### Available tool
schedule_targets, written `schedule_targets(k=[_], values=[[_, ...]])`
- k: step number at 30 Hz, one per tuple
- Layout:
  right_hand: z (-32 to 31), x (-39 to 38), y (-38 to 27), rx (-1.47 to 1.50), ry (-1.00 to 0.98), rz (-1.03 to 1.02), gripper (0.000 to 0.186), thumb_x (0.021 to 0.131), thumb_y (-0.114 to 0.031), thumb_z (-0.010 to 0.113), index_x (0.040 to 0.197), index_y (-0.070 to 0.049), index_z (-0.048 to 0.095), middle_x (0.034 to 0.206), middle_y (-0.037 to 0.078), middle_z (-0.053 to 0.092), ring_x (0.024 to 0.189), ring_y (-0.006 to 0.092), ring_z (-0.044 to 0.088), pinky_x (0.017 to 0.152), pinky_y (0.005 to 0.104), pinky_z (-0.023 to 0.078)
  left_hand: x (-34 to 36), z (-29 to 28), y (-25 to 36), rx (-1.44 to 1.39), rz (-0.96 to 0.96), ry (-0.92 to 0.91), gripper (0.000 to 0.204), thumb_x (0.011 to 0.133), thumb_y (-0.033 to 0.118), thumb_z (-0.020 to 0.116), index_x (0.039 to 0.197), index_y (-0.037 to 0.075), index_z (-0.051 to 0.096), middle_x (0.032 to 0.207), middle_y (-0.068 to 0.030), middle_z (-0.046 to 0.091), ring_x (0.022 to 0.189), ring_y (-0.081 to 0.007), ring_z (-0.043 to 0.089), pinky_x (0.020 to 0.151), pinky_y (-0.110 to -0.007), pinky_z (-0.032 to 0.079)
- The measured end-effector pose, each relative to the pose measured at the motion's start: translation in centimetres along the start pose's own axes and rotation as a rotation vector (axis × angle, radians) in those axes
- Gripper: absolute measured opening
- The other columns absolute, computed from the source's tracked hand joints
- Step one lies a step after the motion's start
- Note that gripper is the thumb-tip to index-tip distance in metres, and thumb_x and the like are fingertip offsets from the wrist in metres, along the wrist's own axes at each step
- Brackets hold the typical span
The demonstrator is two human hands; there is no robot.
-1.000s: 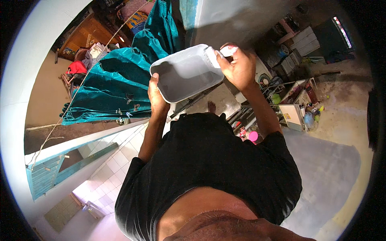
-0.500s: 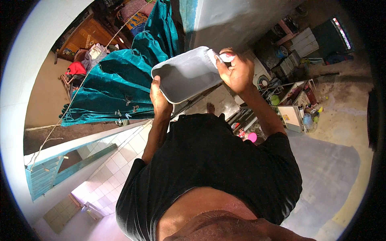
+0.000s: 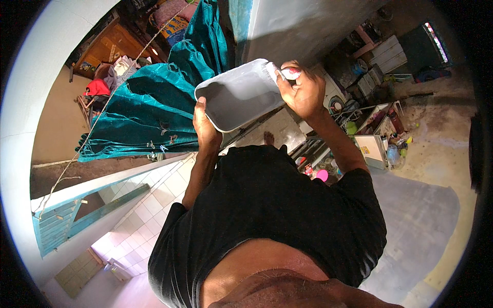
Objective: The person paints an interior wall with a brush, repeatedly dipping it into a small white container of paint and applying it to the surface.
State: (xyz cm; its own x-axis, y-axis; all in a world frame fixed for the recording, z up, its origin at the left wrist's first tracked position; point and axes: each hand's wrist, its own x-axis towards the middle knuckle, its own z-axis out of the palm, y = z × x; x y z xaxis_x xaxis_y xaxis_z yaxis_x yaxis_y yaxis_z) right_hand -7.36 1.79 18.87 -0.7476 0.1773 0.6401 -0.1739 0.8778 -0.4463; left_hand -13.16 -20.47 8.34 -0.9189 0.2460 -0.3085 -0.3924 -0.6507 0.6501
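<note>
A shallow rectangular grey tray (image 3: 228,73) with rounded corners is held up in front of my chest, tilted so its inside shows. My left hand (image 3: 206,124) is closed on its lower left corner, thumb over the rim and fingers underneath. At the tray's right end my right hand (image 3: 306,96) grips a brush (image 3: 270,71) whose white bristles touch the inner wall. The rounded end of the brush, white with red, pokes out between thumb and fingers. Shadow covers much of the tray's inside, so what lies there is hard to make out.
A teal curtain (image 3: 149,105) hangs on a cord to the left. A grey wall (image 3: 303,31) stands ahead. Household items surround an open cabinet (image 3: 375,131) at right. Teal shutters (image 3: 56,220) are at lower left. A foot (image 3: 269,137) shows on the floor below.
The tray and both hands have shifted very slightly to the right. Both grips look the same, and the bristles stay at the tray's right end.
</note>
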Motion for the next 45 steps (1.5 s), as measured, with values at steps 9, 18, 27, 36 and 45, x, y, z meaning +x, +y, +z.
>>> schedule_targets(k=[9, 18, 27, 36, 45], values=[[-0.3, 0.7, -0.5, 0.113, 0.022, -0.029, 0.014, 0.078, -0.002, 0.075, 0.088, -0.003, 0.065, 0.08, 0.01, 0.069, 0.069, 0.0212, 0.069, 0.065, 0.0297, 0.052, -0.1, 0.3, 0.2, -0.078, -0.029, -0.026, 0.053, 0.101, 0.038, 0.048, 0.136, -0.001, 0.046, 0.13, -0.0172, 0.057, 0.12, -0.0289, 0.056, 0.105, -0.043, 0.043], [2.6, -1.1, -6.5, 0.571, -0.081, 0.068, 0.011, 0.079, -0.002, 0.074, 0.083, -0.001, 0.064, 0.079, 0.01, 0.068, 0.067, 0.018, 0.068, 0.062, 0.0301, 0.053, 0.8, 0.4, -0.1, -0.166, 0.009, -0.107, 0.048, 0.099, 0.037, 0.05, 0.129, 0.0, 0.053, 0.118, -0.014, 0.064, 0.105, -0.0242, 0.064, 0.092, -0.038, 0.052], [4.3, -1.1, -5.2, 0.795, -0.332, 0.34, 0.011, 0.087, -0.013, 0.072, 0.087, -0.004, 0.066, 0.073, 0.002, 0.066, 0.067, 0.009, 0.06, 0.059, 0.026, 0.047, 1.3, -1.0, -0.7, -0.12, 0.092, -0.107, 0.047, 0.097, 0.047, 0.054, 0.113, 0.004, 0.061, 0.101, -0.0084, 0.067, 0.091, -0.0202, 0.066, 0.083, -0.037, 0.053], [-3.8, 15.6, -9.4, 1.015, 0.151, 0.098, 0.006, 0.088, -0.003, 0.068, 0.093, 0.0, 0.065, 0.08, 0.01, 0.069, 0.063, 0.0122, 0.065, 0.046, 0.0234, 0.046, 0.6, -3.2, 1.8, -0.085, 0.037, 0.037, 0.047, 0.101, 0.039, 0.05, 0.125, -0.001, 0.057, 0.115, -0.0132, 0.066, 0.102, -0.0238, 0.065, 0.093, -0.037, 0.05], [-7.8, 36.2, -32.2, 1.248, 0.469, -0.794, 0.009, 0.09, -0.008, 0.067, 0.086, 0.0, 0.067, 0.074, 0.007, 0.07, 0.062, 0.0152, 0.067, 0.051, 0.0289, 0.052, -0.1, -4.1, 1.7, -0.091, 0.046, 0.132, 0.054, 0.098, 0.04, 0.055, 0.132, 0.0, 0.051, 0.124, -0.0162, 0.062, 0.107, -0.0288, 0.064, 0.093, -0.042, 0.052]])
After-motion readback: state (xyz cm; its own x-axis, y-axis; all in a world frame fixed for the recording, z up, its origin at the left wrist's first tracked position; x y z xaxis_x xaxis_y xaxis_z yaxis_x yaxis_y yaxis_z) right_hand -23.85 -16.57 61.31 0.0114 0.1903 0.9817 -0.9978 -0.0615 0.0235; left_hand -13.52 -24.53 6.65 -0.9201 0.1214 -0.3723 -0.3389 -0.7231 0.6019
